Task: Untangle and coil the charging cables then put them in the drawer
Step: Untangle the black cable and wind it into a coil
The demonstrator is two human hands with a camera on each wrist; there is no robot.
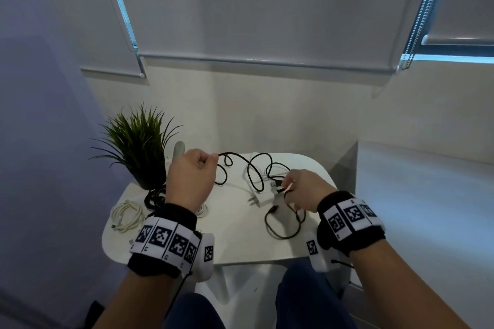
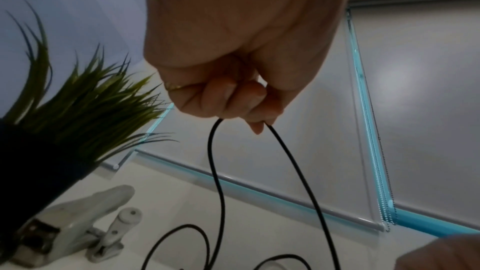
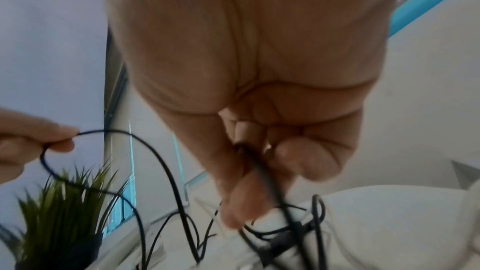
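Strung in loose loops above the white rounded desk (image 1: 240,243): a thin black charging cable (image 1: 251,168), long axis running left to right between both hands. Pinched at its left end by left hand (image 1: 191,177), fingers curled round it; gripped near the plug by right hand (image 1: 302,189), nearer the tangle beside a white wall charger (image 1: 263,199). Already coiled at the desk's left edge: a cream cable (image 1: 127,215), by a spiky green potted plant (image 1: 139,141).

Black cable (image 2: 221,182) in L hand (image 2: 233,52)
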